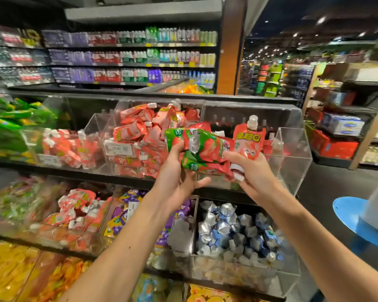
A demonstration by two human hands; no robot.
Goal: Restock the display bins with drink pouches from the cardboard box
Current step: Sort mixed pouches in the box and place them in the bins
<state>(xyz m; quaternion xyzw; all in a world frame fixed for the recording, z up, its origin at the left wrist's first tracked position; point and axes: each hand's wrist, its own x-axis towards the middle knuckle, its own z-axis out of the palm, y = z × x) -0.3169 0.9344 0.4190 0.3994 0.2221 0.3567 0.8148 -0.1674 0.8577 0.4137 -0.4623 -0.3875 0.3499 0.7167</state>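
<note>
A bunch of crumpled red-and-green foil drink pouches (202,149) lay sideways, held just in front of the nearly empty clear acrylic display bin (292,153). Beside them, a red spouted pouch (249,140) stood upright. The neighbouring bin (106,127) to its left was heaped with red pouches.

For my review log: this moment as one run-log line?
left hand: holds drink pouches | right hand: holds same pouches | where: before top-row right bin | cardboard box: not in view

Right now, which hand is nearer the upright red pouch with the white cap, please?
Right. The right hand holds the upright red white-capped pouch from below; the left hand grips green-and-red pouches further left.
</note>
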